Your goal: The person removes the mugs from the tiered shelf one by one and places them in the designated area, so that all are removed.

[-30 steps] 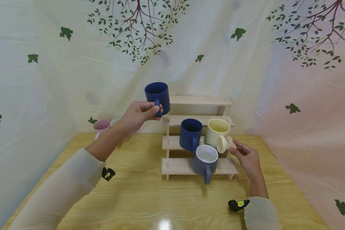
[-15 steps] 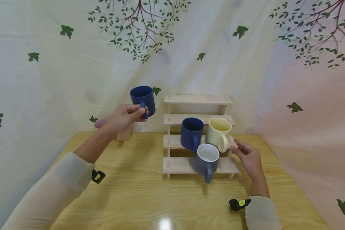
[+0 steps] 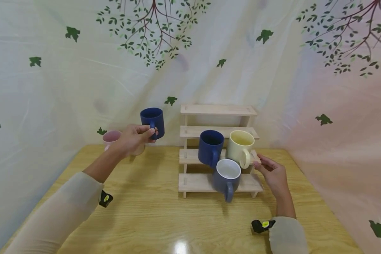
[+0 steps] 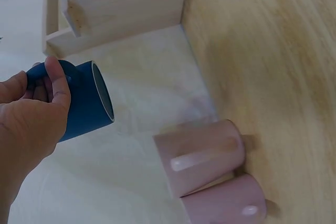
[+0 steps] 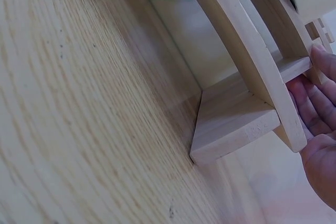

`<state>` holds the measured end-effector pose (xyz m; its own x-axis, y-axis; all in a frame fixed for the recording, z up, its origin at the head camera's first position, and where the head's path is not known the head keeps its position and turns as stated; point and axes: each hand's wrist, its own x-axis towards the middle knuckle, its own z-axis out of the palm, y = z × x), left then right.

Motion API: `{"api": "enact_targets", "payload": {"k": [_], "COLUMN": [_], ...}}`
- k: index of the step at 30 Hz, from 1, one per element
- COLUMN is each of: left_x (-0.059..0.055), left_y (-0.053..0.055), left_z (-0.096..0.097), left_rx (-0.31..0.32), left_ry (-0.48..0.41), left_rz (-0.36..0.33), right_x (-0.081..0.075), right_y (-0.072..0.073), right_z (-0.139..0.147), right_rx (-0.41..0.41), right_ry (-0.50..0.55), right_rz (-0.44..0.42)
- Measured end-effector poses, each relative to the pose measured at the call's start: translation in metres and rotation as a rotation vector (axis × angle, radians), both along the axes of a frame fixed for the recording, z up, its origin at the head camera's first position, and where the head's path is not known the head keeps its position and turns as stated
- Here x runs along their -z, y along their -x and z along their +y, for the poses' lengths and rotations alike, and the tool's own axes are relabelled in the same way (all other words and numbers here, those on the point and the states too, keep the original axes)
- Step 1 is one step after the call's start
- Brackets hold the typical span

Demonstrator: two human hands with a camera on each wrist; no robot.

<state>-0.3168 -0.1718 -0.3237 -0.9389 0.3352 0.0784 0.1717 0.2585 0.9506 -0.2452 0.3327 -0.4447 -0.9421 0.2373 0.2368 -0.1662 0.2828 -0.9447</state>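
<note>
My left hand (image 3: 131,141) holds a dark blue mug (image 3: 152,118) by its handle, raised above the table left of the wooden tiered shelf (image 3: 197,181). In the left wrist view, thumb and fingers pinch the handle of this mug (image 4: 86,106). My right hand (image 3: 275,178) grips the right end of the second tier from the bottom; the right wrist view shows the fingers (image 5: 320,103) around that board's end. On that tier stand another dark blue mug (image 3: 209,148) and a cream mug (image 3: 236,150). A grey-blue mug (image 3: 223,181) with white inside sits on the lowest tier.
Two pinkish mugs (image 4: 202,156) stand side by side at the table's back left, partly behind my left arm in the head view. A printed curtain (image 3: 120,81) hangs behind the wooden table (image 3: 158,215). The shelf's two upper tiers (image 3: 217,110) hold nothing.
My left hand has carried the dark blue mug leftward away from the shelf, then lowered it. The right hand stays on the shelf board, and the mugs on the shelf have not moved.
</note>
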Motion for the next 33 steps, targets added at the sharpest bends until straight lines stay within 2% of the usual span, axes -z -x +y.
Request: {"api": "enact_targets", "payload": {"k": [6,11,13,19,33], "left_x": [0.016,0.03,0.037,0.055,0.094], "left_y": [0.006,0.012,0.014,0.017,0.031], "left_z": [-0.003,-0.003,-0.002,-0.003,-0.005], "left_rx": [-0.021,-0.013,-0.006,0.002,-0.036], "left_ry": [0.04,-0.008,-0.037,-0.041,-0.149], "left_rz": [-0.038,-0.081,-0.077,-0.041,-0.076], "right_x": [0.001,-0.002,-0.002,-0.002,-0.005], "right_y": [0.0,-0.002,-0.002,-0.003,-0.005], "right_z": [0.001,0.0,-0.001,-0.001,-0.002], "right_rx": [0.004,0.001,0.002,0.012,0.003], "right_ry": [-0.009,-0.006,-0.006,-0.021,-0.006], "right_rz": [-0.003,-0.003,-0.006,-0.026,-0.036]}}
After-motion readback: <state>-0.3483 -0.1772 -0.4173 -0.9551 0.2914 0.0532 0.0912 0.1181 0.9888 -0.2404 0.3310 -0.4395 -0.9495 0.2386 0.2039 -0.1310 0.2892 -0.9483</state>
